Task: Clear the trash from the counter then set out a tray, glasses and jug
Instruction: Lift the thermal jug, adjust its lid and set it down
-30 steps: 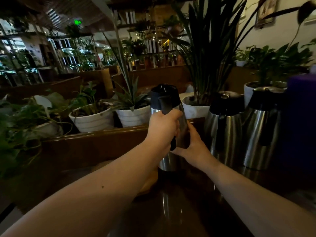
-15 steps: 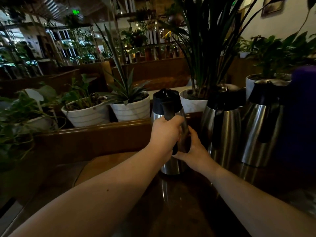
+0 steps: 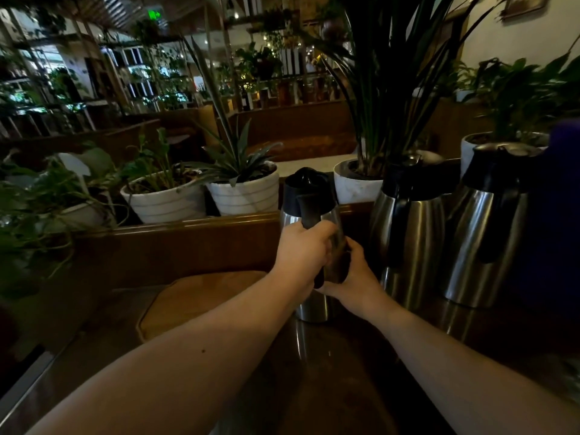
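While both bare forearms stretch forward over the dark, glossy counter (image 3: 329, 372), the left hand (image 3: 303, 251) is wrapped in a closed fist around the black handle (image 3: 309, 211) of the steel jug (image 3: 309, 233), gripping it at about mid-height with the handle's upper part rising above the knuckles. The right hand (image 3: 353, 277) cups the jug's right flank lower down, fingers curled against the steel body and pressed to it, touching the left hand's fingers near the handle's lower end. The jug stands upright between the 2 hands, its base showing below the left wrist and meeting the counter; whether it is resting or just lifted I cannot tell. Its black lid (image 3: 309, 185) tops the body above the grip. To the left of the jug, a tan wooden tray (image 3: 194, 299) lies flat on the counter, partly hidden behind the left forearm. To the right, 2 more steel carafes (image 3: 411, 233) stand side by side, near but apart from the held jug. Beyond the wooden ledge (image 3: 188, 233) sit white ribbed plant pots (image 3: 244, 193) holding green plants, and farther back the dim room is crowded with foliage
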